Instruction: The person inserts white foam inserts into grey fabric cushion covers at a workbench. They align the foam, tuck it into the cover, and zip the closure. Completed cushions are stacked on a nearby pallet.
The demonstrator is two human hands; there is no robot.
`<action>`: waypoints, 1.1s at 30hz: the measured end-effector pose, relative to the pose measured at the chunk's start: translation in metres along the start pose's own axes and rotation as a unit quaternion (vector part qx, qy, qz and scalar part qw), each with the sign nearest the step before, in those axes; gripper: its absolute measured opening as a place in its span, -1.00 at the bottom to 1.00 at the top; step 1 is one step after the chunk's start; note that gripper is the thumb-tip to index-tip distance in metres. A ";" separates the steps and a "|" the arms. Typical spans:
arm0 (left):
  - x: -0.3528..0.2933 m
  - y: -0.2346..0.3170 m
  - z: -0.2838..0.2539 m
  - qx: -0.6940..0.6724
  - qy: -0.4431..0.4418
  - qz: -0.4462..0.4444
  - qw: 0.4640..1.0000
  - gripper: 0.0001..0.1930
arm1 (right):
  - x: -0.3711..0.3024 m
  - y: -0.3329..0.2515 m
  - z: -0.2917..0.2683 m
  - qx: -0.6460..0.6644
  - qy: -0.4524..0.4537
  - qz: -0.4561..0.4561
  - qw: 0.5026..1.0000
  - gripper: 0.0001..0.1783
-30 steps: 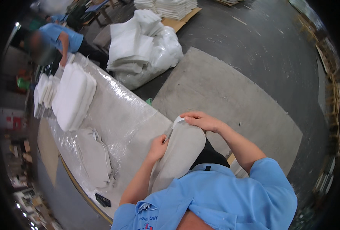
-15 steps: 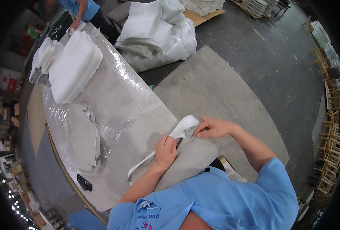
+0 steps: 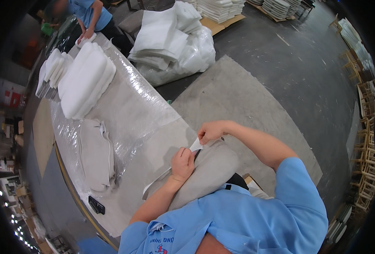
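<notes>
Grey fabric cover (image 3: 217, 163) right of left hand (image 3: 182, 164), just below right hand (image 3: 211, 130). I see right pinching white flap (image 3: 197, 144), left clamped on cover's edge. Black handheld object (image 3: 96, 205) farther left.

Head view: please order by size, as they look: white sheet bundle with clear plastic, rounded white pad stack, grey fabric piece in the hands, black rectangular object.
Largest: white sheet bundle
Next: grey fabric piece and rounded white pad stack: look alike; the fabric is nearer, so unranked
Smallest: black rectangular object
</notes>
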State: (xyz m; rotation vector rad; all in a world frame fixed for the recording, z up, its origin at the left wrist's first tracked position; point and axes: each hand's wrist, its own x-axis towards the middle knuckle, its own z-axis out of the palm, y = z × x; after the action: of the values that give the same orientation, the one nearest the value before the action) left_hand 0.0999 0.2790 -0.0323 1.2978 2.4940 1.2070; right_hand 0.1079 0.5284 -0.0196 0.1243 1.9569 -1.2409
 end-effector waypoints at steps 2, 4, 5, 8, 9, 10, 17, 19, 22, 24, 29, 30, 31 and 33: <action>0.004 -0.001 -0.002 -0.004 -0.023 -0.002 1.000 -0.73 | 0.009 0.004 -0.004 0.008 0.000 0.024 1.000 -0.79; 0.006 -0.006 -0.003 0.006 -0.044 -0.008 0.999 -0.75 | 0.011 -0.004 -0.004 -0.120 0.023 0.026 0.992 -0.80; 0.007 -0.009 -0.004 -0.016 -0.081 -0.069 0.994 -0.78 | 0.015 -0.013 -0.002 -0.185 0.029 0.025 0.982 -0.81; 0.017 -0.023 0.001 -0.099 -0.193 -0.188 0.958 -0.68 | 0.027 -0.014 0.017 -0.329 0.090 0.033 0.939 -0.79; 0.018 -0.041 0.003 -0.132 -0.216 -0.203 0.946 -0.63 | 0.028 -0.017 0.018 -0.294 0.125 0.004 0.948 -0.79; 0.020 -0.052 0.003 -0.166 -0.243 -0.214 0.932 -0.57 | 0.027 -0.015 0.019 -0.254 0.160 -0.020 0.954 -0.79; 0.053 -0.049 -0.006 -0.126 -0.383 -0.269 0.875 -0.61 | -0.040 0.104 0.054 0.344 0.341 -0.031 0.875 -0.72; 0.050 -0.056 0.000 -0.060 -0.369 -0.180 0.910 -0.66 | -0.033 0.115 0.096 0.440 0.308 -0.063 0.841 -0.74; 0.029 -0.093 0.009 -0.128 -0.188 0.006 0.974 -0.70 | -0.008 0.067 0.132 0.555 0.332 -0.129 0.751 -0.81; 0.035 -0.102 0.012 -0.201 -0.227 -0.117 0.946 -0.69 | 0.003 0.060 0.138 0.585 0.364 -0.146 0.710 -0.84; 0.049 -0.086 0.005 -0.379 -0.279 -0.374 0.799 -0.67 | 0.016 0.062 0.136 0.600 0.425 -0.151 0.660 -0.88; 0.049 -0.083 0.009 -0.354 -0.262 -0.359 0.823 -0.69 | 0.019 0.060 0.132 0.583 0.450 -0.132 0.663 -0.85; 0.050 -0.080 0.012 -0.328 -0.243 -0.343 0.846 -0.70 | 0.021 0.059 0.129 0.622 0.441 -0.155 0.628 -0.84; 0.049 -0.070 0.026 -0.160 -0.160 -0.160 0.961 -0.70 | 0.017 0.055 0.125 0.691 0.419 -0.188 0.558 -0.80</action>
State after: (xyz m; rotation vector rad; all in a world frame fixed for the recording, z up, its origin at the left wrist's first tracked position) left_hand 0.0331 0.3075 -0.0843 0.8852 2.0717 1.1529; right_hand 0.1931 0.4519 -0.0961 1.3428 0.9954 -3.1900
